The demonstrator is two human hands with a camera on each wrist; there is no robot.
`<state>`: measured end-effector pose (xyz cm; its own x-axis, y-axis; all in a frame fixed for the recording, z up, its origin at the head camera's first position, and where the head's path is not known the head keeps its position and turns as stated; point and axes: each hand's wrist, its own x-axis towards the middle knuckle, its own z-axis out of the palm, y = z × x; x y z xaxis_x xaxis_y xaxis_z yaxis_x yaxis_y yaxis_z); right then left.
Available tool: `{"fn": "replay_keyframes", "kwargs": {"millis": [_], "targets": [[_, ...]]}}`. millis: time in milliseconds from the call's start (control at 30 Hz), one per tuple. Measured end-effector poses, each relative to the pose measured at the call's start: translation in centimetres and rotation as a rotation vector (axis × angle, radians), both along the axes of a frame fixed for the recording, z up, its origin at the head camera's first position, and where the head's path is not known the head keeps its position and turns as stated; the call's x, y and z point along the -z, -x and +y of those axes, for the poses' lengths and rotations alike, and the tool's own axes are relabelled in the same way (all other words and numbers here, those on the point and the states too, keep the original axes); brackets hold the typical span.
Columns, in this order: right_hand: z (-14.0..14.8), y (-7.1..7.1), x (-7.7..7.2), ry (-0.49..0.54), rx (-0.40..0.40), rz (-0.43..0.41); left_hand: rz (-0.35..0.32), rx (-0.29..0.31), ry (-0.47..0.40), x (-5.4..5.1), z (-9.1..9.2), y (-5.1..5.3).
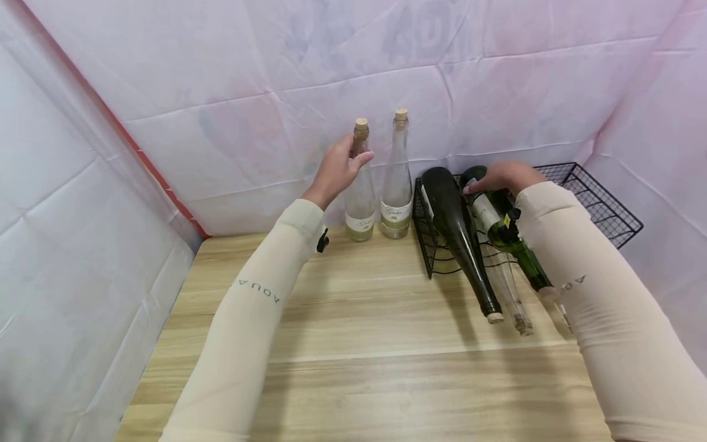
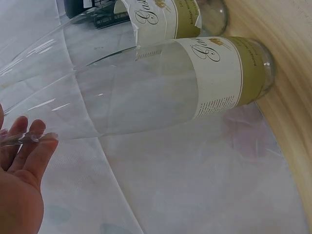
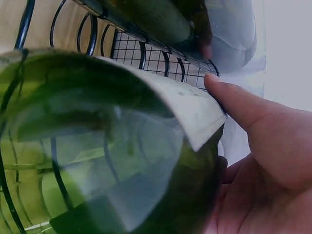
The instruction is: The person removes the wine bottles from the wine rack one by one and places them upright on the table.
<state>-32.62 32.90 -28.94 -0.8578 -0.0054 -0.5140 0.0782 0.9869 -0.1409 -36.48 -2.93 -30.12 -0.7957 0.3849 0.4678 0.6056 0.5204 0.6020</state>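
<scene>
Two clear glass bottles with corks stand upright at the back of the wooden table. My left hand holds the neck of the left clear bottle; its fingers curve round the glass in the left wrist view. Just right of it is the other clear bottle. My right hand grips a green wine bottle near its base, thumb at the label. That bottle lies tilted in a black wire rack, neck toward me and partly hidden by the sleeve.
A dark wine bottle with a cork lies in the rack, left of the green one. Between them a clear bottle neck points forward. Behind the table hangs a white cloth wall.
</scene>
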Motion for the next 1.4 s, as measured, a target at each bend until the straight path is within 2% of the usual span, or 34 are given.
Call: {"fn": "replay_keyframes", "kwargs": {"millis": [200, 400, 600, 833, 1000, 1400], "targets": [[-0.3, -0.3, 0.1, -0.021, -0.010, 0.023, -0.027, -0.007, -0.010, 0.0, 0.3, 0.1], [-0.4, -0.3, 0.3, -0.023, -0.006, 0.003, -0.055, -0.010, -0.056, 0.3, 0.5, -0.1], [-0.3, -0.3, 0.2, -0.030, -0.008, 0.010, -0.064, -0.007, -0.061, 0.1, 0.6, 0.0], [-1.2, 0.2, 0.4, -0.110, -0.065, 0.074, -0.146, -0.018, -0.081, 0.1, 0.4, 0.2], [-1.3, 0.4, 0.8, -0.110, -0.054, 0.075, -0.190, -0.016, -0.093, 0.5, 0.6, 0.2], [-1.3, 0.2, 0.9, -0.067, -0.032, 0.116, -0.197, -0.022, -0.117, 0.7, 0.7, 0.1]]}}
